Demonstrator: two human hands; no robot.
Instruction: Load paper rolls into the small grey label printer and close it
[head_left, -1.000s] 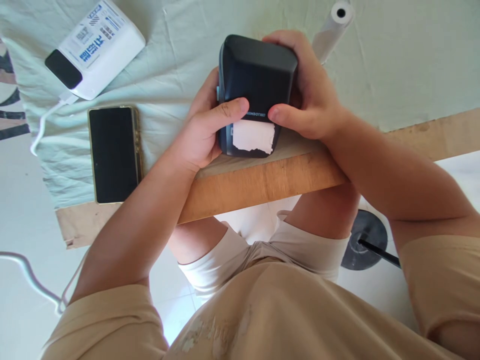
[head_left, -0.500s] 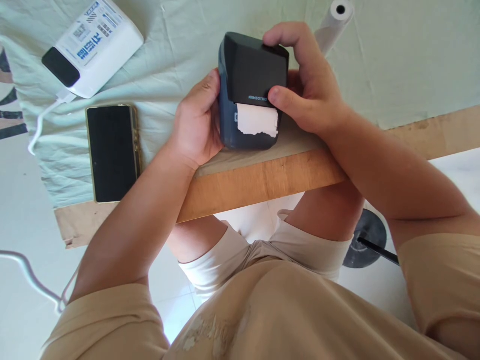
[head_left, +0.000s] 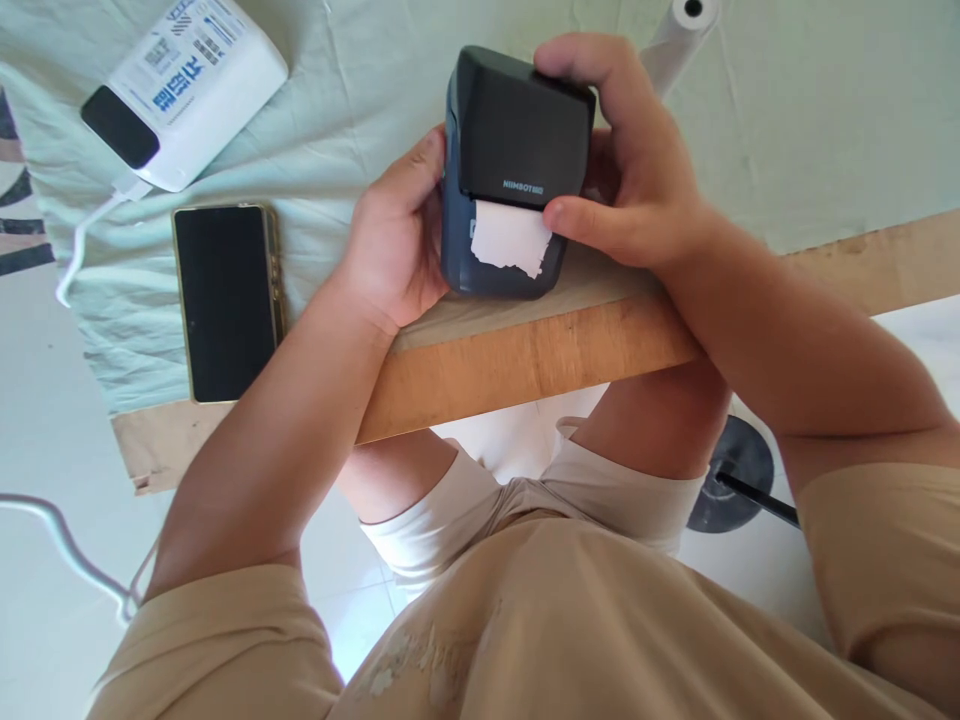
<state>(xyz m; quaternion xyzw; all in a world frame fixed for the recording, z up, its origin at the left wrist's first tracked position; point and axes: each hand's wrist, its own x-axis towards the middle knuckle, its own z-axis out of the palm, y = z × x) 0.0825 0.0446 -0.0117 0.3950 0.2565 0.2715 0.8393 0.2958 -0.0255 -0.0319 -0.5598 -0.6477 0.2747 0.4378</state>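
One black printer [head_left: 517,165], at the table's [head_left: 540,365] near edge. My left hand [head_left: 397,235] grips its side, thumb [head_left: 421,165] now off the front, lettering [head_left: 523,187] bared. My right hand [head_left: 637,175] grips the other side, apparently alone steadying the lid [head_left: 529,115].

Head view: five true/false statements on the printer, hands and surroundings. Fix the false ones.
1. The left hand and right hand both grip the black-and-navy boxy printer. True.
2. A torn-edged white paper strip sticks out at the printer's far end. False: it emerges toward the near end.
3. A rectangular, black-screened, gold-edged phone lies left of the printer. True.
4. A thin white cable runs into the phone. False: it joins the white boxy device with a black panel.
5. A white cylindrical paper roll shows just beyond the right hand. True.
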